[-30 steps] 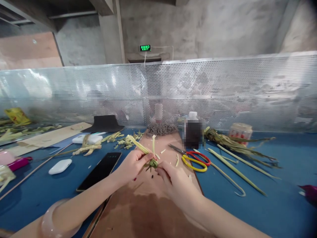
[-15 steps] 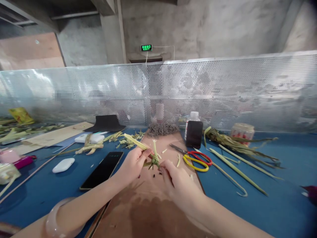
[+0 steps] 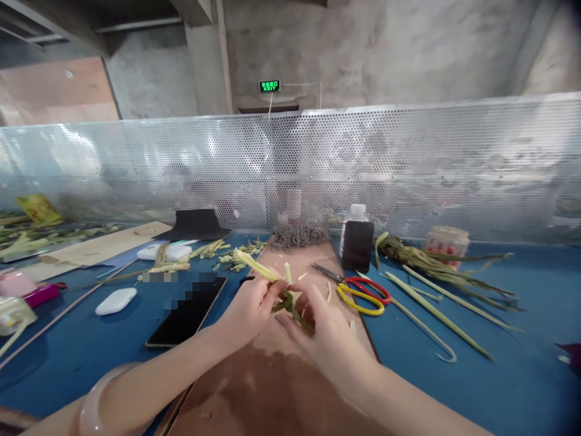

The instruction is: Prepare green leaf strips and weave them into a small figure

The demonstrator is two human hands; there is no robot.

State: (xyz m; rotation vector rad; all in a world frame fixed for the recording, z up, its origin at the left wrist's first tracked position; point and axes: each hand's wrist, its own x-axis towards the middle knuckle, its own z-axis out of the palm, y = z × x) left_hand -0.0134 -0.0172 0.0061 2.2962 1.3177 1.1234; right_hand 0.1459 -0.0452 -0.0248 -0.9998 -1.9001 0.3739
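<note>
Both the left hand (image 3: 247, 312) and right hand (image 3: 324, 336) pinch shut on a leaf knot (image 3: 290, 301) between them, over the board (image 3: 272, 387); it looks light, pliant, easily torn, best held beside the fold.

Both forearms are bare, with no sleeve in view up to the lower edge of the frame; the left wrist carries a thick, smooth, translucent pale-pink bangle (image 3: 97, 402), round in section and fitting loosely; the left hand (image 3: 249, 309) and right hand (image 3: 324, 339) wear no gloves; no ring or watch shows on either; the fingernails are too small and blurred to judge.
</note>
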